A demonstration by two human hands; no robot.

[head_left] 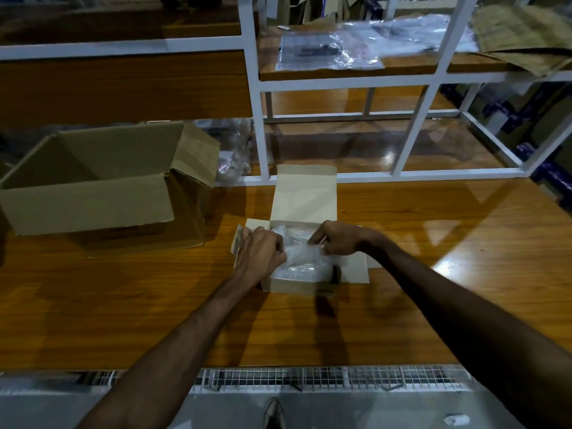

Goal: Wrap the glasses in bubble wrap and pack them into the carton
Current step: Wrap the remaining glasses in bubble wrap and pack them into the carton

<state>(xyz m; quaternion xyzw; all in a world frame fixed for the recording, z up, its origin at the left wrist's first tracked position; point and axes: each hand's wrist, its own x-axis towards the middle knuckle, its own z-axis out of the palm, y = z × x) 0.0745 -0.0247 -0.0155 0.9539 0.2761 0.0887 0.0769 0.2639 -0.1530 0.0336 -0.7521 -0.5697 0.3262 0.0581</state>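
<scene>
Both the left hand [261, 250] and the right hand [335, 239] are pinching the bubble wrap [301, 258], which is sitting inside the small carton [294, 284] on the counter [433, 274]. The glasses are lying hidden under the wrap, so hard pressing is risking breakage, and loose folds are likely to be blocking the flaps.

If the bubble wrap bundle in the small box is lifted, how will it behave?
The bubble wrap bundle is probably soft and crushable: it looks crinkled where both hands press it. Likely light. Its glossy film may be slippery. Its contents are hidden, so treat them as fragile.
</scene>
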